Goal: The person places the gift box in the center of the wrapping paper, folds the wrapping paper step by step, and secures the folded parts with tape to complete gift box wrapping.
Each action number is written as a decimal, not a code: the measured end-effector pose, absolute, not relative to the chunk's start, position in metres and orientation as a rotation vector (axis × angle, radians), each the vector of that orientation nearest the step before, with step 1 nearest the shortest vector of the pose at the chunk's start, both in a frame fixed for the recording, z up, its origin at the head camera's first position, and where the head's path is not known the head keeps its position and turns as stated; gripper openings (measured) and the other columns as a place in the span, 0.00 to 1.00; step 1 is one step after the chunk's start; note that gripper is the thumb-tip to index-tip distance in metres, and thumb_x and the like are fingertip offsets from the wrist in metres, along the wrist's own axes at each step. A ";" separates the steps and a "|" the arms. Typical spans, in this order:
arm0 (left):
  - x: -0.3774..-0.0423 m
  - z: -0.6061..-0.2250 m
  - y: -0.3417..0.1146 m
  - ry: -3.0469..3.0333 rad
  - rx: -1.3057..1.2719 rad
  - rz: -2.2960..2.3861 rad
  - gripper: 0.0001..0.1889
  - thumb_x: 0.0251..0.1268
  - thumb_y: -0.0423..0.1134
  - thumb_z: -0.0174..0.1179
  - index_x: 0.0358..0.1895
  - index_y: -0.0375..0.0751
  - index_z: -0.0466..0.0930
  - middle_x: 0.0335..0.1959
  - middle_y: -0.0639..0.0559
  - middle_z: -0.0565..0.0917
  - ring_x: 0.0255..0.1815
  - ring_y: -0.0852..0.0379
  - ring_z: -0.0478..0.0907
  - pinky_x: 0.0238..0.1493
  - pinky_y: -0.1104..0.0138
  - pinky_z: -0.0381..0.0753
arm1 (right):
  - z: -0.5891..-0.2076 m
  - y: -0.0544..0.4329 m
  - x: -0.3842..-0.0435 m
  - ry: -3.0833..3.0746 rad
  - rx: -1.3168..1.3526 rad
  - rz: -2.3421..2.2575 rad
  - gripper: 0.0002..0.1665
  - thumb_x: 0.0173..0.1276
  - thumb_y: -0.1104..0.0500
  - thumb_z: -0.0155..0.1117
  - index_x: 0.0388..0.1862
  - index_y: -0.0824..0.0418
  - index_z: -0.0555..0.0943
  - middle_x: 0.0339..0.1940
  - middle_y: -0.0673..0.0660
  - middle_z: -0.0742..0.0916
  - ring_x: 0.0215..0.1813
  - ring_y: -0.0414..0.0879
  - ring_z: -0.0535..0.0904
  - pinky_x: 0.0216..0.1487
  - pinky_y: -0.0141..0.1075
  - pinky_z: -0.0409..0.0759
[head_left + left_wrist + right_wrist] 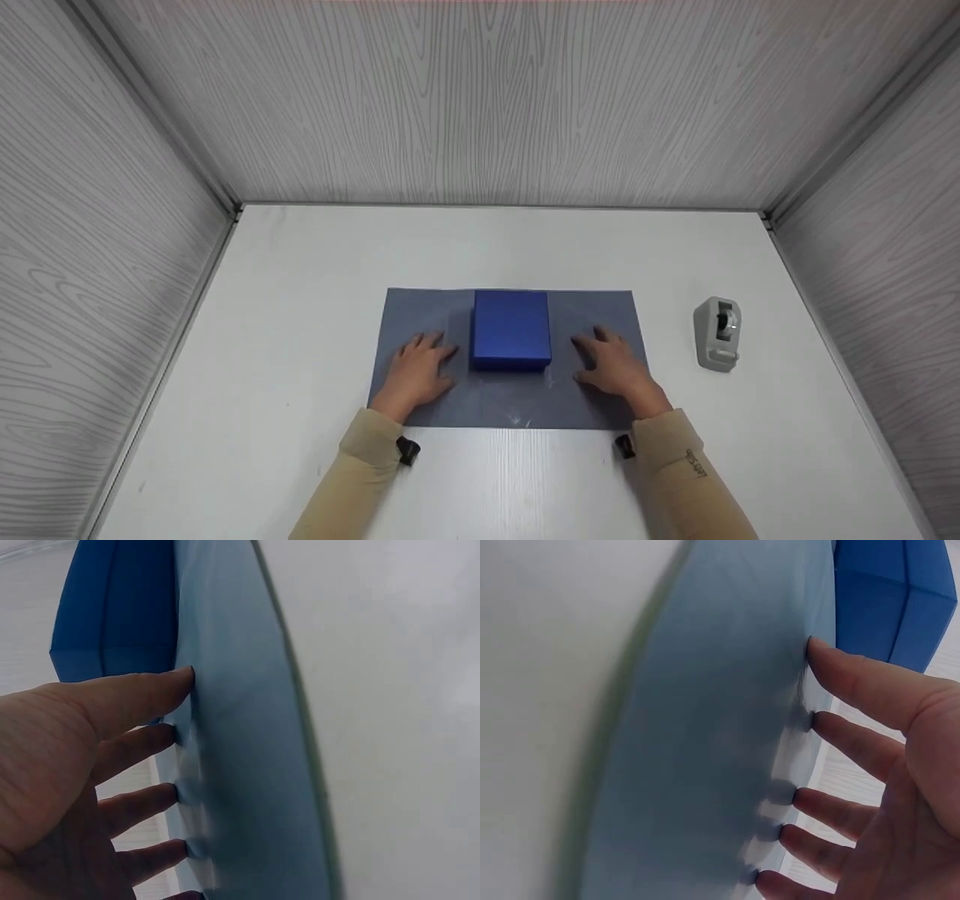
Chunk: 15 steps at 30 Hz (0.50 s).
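While left hand (416,373) and right hand (616,367), fingers spread and empty, touch the sheet (495,401) beside the box (511,326), even pressure should suit best.

A pale grey tape dispenser (716,354) with a small roll (727,324) in it sits toward the right side of a white tabletop (300,300), which is enclosed by a back wall (480,97), a left wall (82,262) and a right wall (885,240), all grey with wavy wood grain, with grey strips (150,107) lining the corners

Blue box (511,325), grey-blue sheet (495,401), grey wood-grained walls (480,97).
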<state>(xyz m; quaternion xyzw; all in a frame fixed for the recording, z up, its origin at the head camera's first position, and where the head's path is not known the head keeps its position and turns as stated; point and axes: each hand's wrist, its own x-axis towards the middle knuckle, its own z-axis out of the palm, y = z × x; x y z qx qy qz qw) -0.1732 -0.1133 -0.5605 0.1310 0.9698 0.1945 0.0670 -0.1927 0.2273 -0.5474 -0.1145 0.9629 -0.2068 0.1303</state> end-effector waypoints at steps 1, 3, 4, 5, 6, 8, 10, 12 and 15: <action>-0.175 -0.561 -0.114 2.924 0.386 0.583 0.29 0.58 0.45 0.71 0.64 0.46 0.78 0.71 0.44 0.68 0.72 0.36 0.58 0.64 0.38 0.59 | -0.548 0.227 -0.194 2.797 -0.330 -0.596 0.40 0.61 0.56 0.73 0.71 0.61 0.70 0.73 0.75 0.61 0.71 0.75 0.55 0.63 0.66 0.63; -0.177 -0.562 -0.114 2.927 0.368 0.580 0.29 0.57 0.46 0.71 0.64 0.46 0.78 0.71 0.45 0.68 0.72 0.38 0.59 0.64 0.38 0.59 | -0.548 0.226 -0.196 2.800 -0.332 -0.581 0.40 0.61 0.56 0.73 0.71 0.61 0.70 0.73 0.75 0.61 0.71 0.75 0.55 0.63 0.65 0.62; -0.178 -0.563 -0.114 2.929 0.360 0.582 0.29 0.57 0.46 0.72 0.64 0.46 0.78 0.71 0.45 0.68 0.72 0.38 0.59 0.64 0.38 0.59 | -0.548 0.226 -0.197 2.802 -0.336 -0.571 0.40 0.61 0.56 0.72 0.71 0.61 0.70 0.73 0.75 0.61 0.71 0.75 0.56 0.63 0.66 0.63; -0.178 -0.564 -0.114 2.931 0.355 0.584 0.29 0.57 0.46 0.72 0.63 0.46 0.78 0.71 0.45 0.68 0.72 0.39 0.59 0.64 0.38 0.59 | -0.548 0.226 -0.198 2.801 -0.332 -0.566 0.40 0.61 0.56 0.72 0.72 0.61 0.70 0.73 0.75 0.61 0.71 0.75 0.55 0.63 0.65 0.62; -0.179 -0.564 -0.114 2.932 0.350 0.589 0.30 0.56 0.46 0.72 0.63 0.46 0.78 0.70 0.45 0.68 0.72 0.39 0.59 0.64 0.37 0.59 | -0.548 0.226 -0.199 2.799 -0.329 -0.561 0.40 0.62 0.56 0.72 0.72 0.61 0.70 0.73 0.74 0.61 0.71 0.74 0.56 0.63 0.65 0.63; -0.180 -0.564 -0.114 2.948 0.351 0.612 0.29 0.55 0.45 0.73 0.62 0.44 0.79 0.69 0.42 0.69 0.71 0.38 0.61 0.64 0.38 0.60 | -0.547 0.225 -0.199 2.796 -0.330 -0.560 0.40 0.61 0.57 0.72 0.71 0.61 0.70 0.73 0.75 0.61 0.71 0.75 0.56 0.63 0.65 0.62; -0.181 -0.564 -0.112 2.963 0.343 0.673 0.28 0.56 0.42 0.72 0.62 0.41 0.79 0.67 0.39 0.71 0.69 0.37 0.64 0.64 0.40 0.62 | -0.547 0.223 -0.199 2.803 -0.336 -0.567 0.39 0.62 0.57 0.72 0.71 0.62 0.70 0.73 0.75 0.62 0.71 0.74 0.56 0.64 0.65 0.62; -0.182 -0.563 -0.109 2.974 0.322 0.775 0.25 0.59 0.39 0.70 0.61 0.37 0.79 0.64 0.37 0.74 0.66 0.38 0.68 0.64 0.44 0.65 | -0.548 0.221 -0.199 2.829 -0.357 -0.611 0.37 0.63 0.58 0.70 0.70 0.65 0.71 0.72 0.75 0.64 0.71 0.73 0.58 0.65 0.64 0.61; -0.185 -0.560 -0.102 2.970 0.290 0.989 0.20 0.65 0.35 0.63 0.59 0.33 0.79 0.58 0.36 0.78 0.61 0.39 0.74 0.62 0.49 0.70 | -0.552 0.214 -0.201 2.880 -0.379 -0.806 0.30 0.68 0.61 0.66 0.67 0.69 0.73 0.68 0.73 0.70 0.69 0.69 0.64 0.66 0.60 0.62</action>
